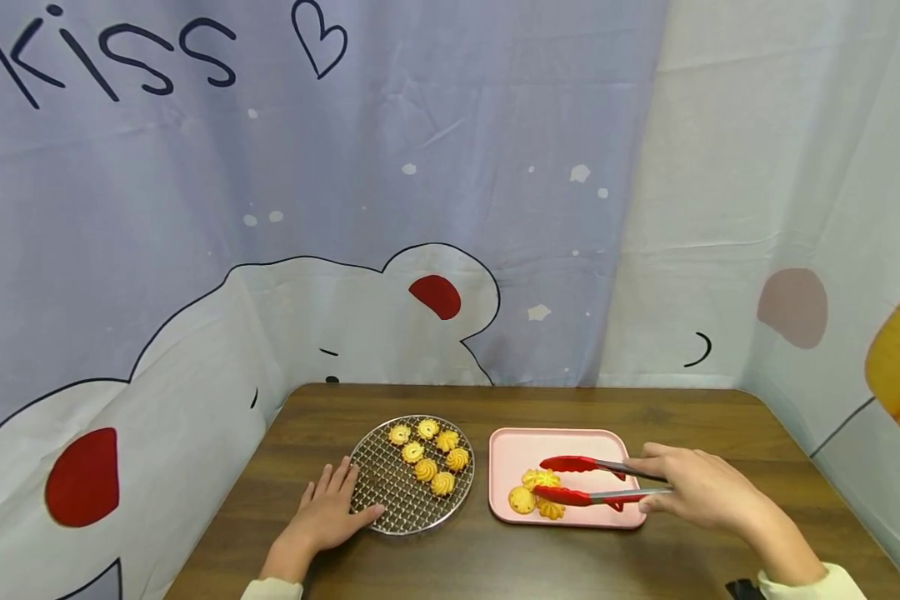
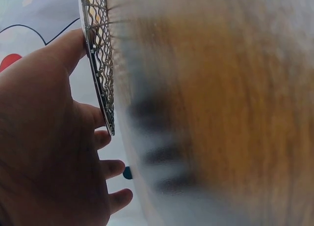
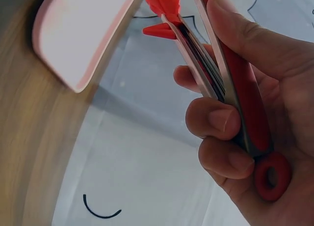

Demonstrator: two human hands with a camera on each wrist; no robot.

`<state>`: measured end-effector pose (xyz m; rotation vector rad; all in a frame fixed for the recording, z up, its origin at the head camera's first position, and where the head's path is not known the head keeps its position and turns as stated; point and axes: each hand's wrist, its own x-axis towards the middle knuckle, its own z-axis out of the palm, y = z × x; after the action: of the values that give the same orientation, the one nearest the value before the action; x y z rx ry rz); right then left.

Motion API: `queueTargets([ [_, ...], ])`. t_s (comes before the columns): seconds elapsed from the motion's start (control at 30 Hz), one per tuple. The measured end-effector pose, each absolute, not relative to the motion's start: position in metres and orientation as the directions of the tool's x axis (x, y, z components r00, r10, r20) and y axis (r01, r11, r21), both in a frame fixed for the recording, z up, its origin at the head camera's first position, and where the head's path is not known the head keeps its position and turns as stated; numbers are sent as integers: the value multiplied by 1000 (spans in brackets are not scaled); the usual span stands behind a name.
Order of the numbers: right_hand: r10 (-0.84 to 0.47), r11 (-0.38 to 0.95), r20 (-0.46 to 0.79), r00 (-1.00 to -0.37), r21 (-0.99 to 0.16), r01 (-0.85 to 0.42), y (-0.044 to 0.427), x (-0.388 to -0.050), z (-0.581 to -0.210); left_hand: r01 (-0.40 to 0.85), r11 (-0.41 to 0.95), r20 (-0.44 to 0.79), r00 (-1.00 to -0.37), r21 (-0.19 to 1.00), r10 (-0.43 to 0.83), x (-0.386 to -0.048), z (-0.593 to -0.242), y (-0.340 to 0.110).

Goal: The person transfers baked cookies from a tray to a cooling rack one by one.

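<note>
My right hand (image 1: 708, 492) grips red-tipped metal tongs (image 1: 596, 497), their two arms spread apart over the pink tray (image 1: 592, 515). Several yellow cookies lie at the tray's left part, one round cookie (image 1: 522, 500) among them; the near tong tip partly covers the others. In the right wrist view, fingers and thumb wrap the tongs' handles (image 3: 248, 98). With fingers spread, my left hand (image 1: 328, 512) touches the left edge of a round wire rack (image 1: 390, 492). Several swirled cookies sit on the rack's right and upper parts, including one (image 1: 442, 483) near its lower right.
The brown wooden table (image 1: 487, 567) carries the rack at left and the tray at right, with a narrow gap between them. A printed curtain (image 1: 450, 167) hangs behind the table and along both sides. Something black (image 1: 744, 589) lies by the right sleeve.
</note>
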<state>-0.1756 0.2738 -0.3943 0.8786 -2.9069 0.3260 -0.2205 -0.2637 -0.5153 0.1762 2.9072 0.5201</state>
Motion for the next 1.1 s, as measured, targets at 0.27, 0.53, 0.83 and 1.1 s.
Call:
queueTargets([
  [0.27, -577, 786, 158, -802, -162, -597, 252, -187, -391, 83, 928, -159, -976, 362, 149, -219, -513, -264],
  [0.53, -591, 774, 160, -791, -166, -611, 229, -199, -393, 88, 932, -150, -977, 351, 149, -219, -517, -264],
  [0.83, -636, 731, 164, -754, -183, -657, 199, -212, -393, 84, 931, -148, -978, 356, 144, -216, -517, -265],
  [1.1, -622, 741, 159, -767, -196, -642, 176, -227, -399, 85, 931, -142, -979, 356, 144, -218, -518, -264],
])
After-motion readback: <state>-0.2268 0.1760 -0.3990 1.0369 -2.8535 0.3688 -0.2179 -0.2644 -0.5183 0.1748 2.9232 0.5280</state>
